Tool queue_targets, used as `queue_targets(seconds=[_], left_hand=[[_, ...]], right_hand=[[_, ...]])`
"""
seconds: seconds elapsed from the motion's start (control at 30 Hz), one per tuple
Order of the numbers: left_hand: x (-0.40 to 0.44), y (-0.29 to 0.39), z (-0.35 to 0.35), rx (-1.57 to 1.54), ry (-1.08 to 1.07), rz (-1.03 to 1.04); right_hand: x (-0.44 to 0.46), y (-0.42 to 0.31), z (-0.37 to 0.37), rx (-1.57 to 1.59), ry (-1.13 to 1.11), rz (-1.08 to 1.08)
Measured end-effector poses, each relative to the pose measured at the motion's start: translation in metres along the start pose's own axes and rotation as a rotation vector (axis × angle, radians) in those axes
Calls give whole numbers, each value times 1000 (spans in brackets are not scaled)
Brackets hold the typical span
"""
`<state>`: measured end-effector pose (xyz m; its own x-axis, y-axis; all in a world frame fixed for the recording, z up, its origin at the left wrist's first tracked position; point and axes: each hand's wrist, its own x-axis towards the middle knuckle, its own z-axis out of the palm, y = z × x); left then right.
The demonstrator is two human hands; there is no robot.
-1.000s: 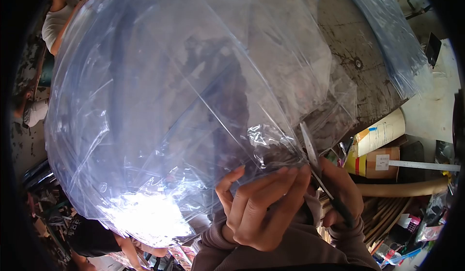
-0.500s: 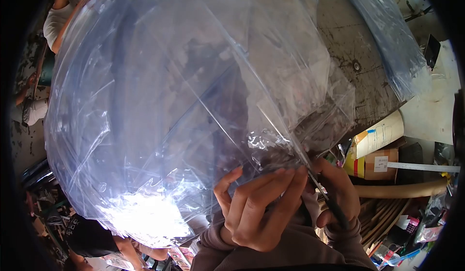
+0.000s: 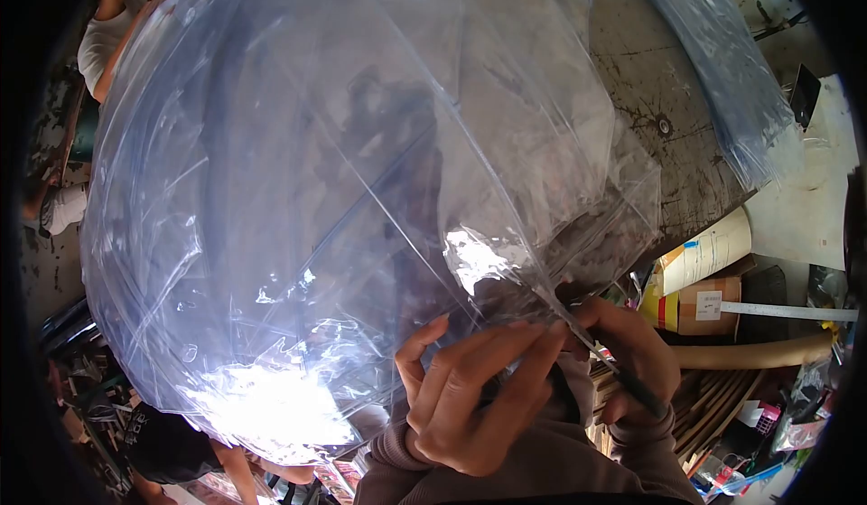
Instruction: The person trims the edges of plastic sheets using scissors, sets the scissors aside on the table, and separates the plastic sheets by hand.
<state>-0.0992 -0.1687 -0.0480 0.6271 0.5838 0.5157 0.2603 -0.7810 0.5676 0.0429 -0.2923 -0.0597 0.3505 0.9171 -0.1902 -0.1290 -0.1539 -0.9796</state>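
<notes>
A large piece of clear, bluish plastic sheet, creased and folded in layers, spreads over the table in front of me. My left hand is closed, its fingertips pinching the sheet's near edge and its little finger held apart. My right hand is at the same edge, closed around a slim metal tool with a dark handle. The tool's thin metal part points up and left, lying against the plastic beside my left fingertips. Its exact kind and its tip are hard to make out.
A worn table carries another bundle of clear plastic. A cardboard box, a paper roll and a long tan roll are at the right. One person is at upper left; another, in a dark shirt, is at lower left.
The tool's handle has shifted slightly right, with my right hand. My left hand has moved slightly down and left, still on the edge. Bright reflections on the plastic have changed shape.
</notes>
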Motion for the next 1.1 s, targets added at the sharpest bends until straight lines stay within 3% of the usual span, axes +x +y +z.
queue_targets(seconds=[0.1, 0.17, 0.3, 0.4, 0.67, 1.1], left_hand=[[0, 0, -1, -20, -28, -20], [0, 0, -2, -31, -22, -12], [0, -1, -3, -51, -34, -11], [-1, -1, -3, -56, -16, -4], [-4, -1, -4, -19, -36, 8], [-5, -8, -11, -121, -104, 13]], right_hand=[[1, -4, 1, 37, 14, 71], [5, -5, -5, -43, -108, 29], [3, -4, -2, -35, -23, -7], [7, -9, -6, -120, -115, 20], [6, -27, 9, -648, 80, -108], [5, -25, 14, -698, 159, -148]])
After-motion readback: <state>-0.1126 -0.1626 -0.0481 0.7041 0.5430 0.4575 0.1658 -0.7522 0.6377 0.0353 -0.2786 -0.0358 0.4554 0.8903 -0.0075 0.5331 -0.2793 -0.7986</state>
